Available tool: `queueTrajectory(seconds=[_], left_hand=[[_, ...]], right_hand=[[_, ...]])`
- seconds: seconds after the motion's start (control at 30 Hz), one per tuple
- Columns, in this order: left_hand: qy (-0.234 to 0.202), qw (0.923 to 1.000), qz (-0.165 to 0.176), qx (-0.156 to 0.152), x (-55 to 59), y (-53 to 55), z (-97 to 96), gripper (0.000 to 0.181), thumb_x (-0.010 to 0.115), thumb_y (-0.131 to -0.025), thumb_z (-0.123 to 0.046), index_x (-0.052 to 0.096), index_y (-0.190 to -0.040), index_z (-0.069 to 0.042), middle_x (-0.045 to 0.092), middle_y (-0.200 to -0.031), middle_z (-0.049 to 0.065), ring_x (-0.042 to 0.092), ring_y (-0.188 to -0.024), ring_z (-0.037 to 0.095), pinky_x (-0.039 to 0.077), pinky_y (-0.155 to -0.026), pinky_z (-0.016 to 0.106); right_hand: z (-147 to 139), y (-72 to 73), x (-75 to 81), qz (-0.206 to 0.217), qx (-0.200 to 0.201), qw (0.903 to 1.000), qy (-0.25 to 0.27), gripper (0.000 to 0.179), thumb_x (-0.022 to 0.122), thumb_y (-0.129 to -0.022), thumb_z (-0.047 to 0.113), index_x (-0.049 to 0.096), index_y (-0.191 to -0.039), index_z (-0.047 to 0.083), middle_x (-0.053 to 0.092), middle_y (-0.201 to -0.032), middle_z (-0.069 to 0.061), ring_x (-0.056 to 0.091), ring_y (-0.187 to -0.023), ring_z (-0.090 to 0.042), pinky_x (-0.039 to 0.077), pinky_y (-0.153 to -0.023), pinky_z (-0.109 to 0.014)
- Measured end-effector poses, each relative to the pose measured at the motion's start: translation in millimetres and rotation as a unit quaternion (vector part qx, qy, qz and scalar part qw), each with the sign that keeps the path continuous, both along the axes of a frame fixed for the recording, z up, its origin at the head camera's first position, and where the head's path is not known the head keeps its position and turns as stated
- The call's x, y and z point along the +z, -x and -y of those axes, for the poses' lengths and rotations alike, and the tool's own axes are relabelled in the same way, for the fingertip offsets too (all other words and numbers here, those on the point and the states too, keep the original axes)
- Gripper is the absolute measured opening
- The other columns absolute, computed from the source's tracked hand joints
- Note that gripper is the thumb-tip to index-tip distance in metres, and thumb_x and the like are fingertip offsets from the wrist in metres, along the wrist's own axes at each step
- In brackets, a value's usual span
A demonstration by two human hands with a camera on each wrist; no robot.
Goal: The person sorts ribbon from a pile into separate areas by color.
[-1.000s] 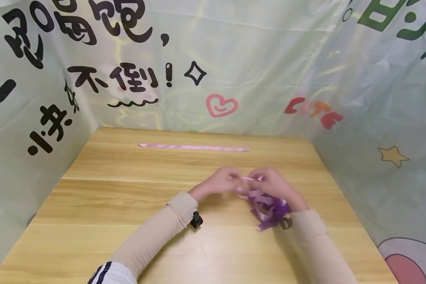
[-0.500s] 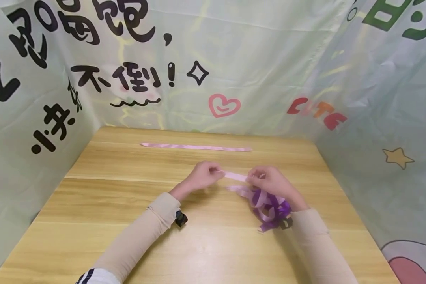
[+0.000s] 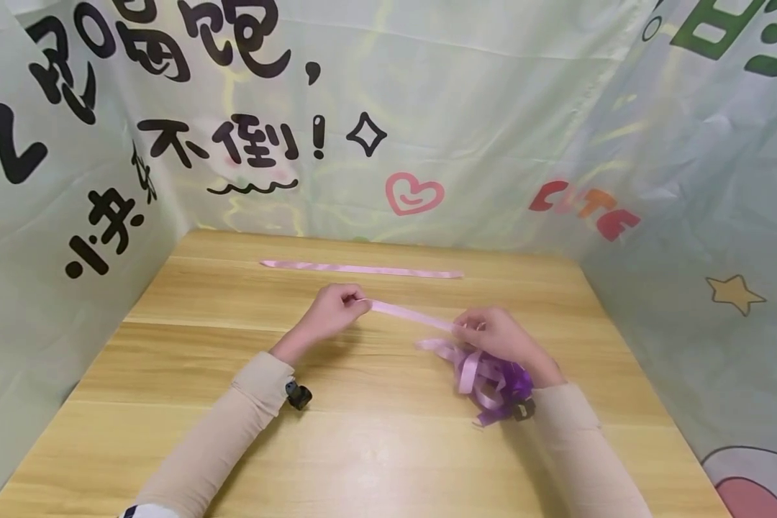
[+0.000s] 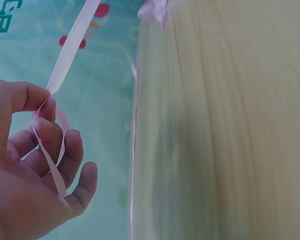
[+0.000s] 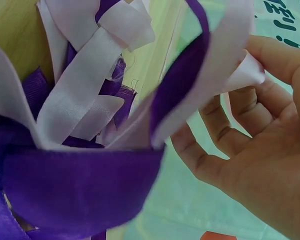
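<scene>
Currently, left hand (image 3: 333, 311) and right hand (image 3: 497, 336) both pinch a narrow pale-pink satin ribbon (image 3: 409, 313), its long axis slanting left and away from the tangled purple-and-pink satin heap (image 3: 490, 385), right hand nearer that heap.

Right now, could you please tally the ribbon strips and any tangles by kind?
Tabletop pink satin ribbon strip: 1
Handheld pink satin ribbon strip: 1
Purple and pink satin ribbon tangle: 1
Total: 3; whether the last two join is unclear

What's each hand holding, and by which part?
A pale pink ribbon: the left hand pinches it above a loose tail, the right hand grips it nearer the tangled ribbons.
</scene>
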State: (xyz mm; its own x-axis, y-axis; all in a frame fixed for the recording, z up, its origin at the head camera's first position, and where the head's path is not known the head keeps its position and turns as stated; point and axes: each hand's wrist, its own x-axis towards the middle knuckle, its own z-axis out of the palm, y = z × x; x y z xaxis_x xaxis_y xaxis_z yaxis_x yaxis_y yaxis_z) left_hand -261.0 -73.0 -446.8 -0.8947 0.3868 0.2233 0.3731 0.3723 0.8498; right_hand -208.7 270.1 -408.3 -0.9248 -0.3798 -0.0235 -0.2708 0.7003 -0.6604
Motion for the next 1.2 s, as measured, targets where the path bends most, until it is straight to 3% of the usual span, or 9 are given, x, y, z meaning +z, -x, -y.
queueTrajectory(seconds=[0.27, 0.6, 0.87, 1.2], left_hand=[[0.014, 0.9989, 0.005, 0.045, 3.1, -1.8, 35.3, 0.020, 0.069, -0.100, -0.020, 0.068, -0.084, -0.009, 0.046, -0.063, -0.003, 0.038, -0.057, 0.014, 0.039, -0.066, 0.033], [0.040, 0.9962, 0.002, 0.078, 5.8, -4.9, 72.7, 0.018, 0.070, -0.100, -0.021, 0.072, -0.090, -0.007, 0.047, -0.064, -0.003, 0.040, -0.059, 0.014, 0.039, -0.063, 0.030], [0.053, 0.9927, -0.009, 0.108, 6.8, -7.1, 106.9, 0.020, 0.069, -0.100, -0.021, 0.073, -0.090, -0.004, 0.044, -0.062, -0.003, 0.038, -0.057, 0.012, 0.037, -0.060, 0.029], [0.058, 0.9872, -0.009, 0.148, 10.8, -9.7, 140.2, 0.022, 0.070, -0.100, -0.022, 0.070, -0.089, -0.003, 0.043, -0.062, -0.005, 0.038, -0.056, 0.009, 0.035, -0.058, 0.028]], right_hand=[[0, 2.6, -2.7, 0.015, -0.026, 0.9995, 0.012, 0.027, 0.069, -0.103, 0.028, 0.077, -0.114, 0.005, 0.077, -0.092, -0.017, 0.072, -0.076, -0.035, 0.058, -0.064, -0.032], [0, 4.0, -5.5, -0.018, -0.045, 0.9988, 0.000, 0.022, 0.071, -0.101, 0.028, 0.078, -0.110, 0.009, 0.078, -0.099, -0.010, 0.073, -0.089, -0.028, 0.058, -0.080, -0.037], [0, 5.4, -2.1, -0.004, -0.061, 0.9981, 0.008, 0.027, 0.070, -0.102, 0.030, 0.077, -0.114, 0.007, 0.078, -0.101, -0.015, 0.073, -0.092, -0.029, 0.057, -0.079, -0.036], [-1, 9.1, 0.4, -0.062, -0.065, 0.9959, -0.007, 0.027, 0.070, -0.102, 0.031, 0.078, -0.108, 0.007, 0.079, -0.105, -0.011, 0.071, -0.098, -0.027, 0.057, -0.087, -0.047]])
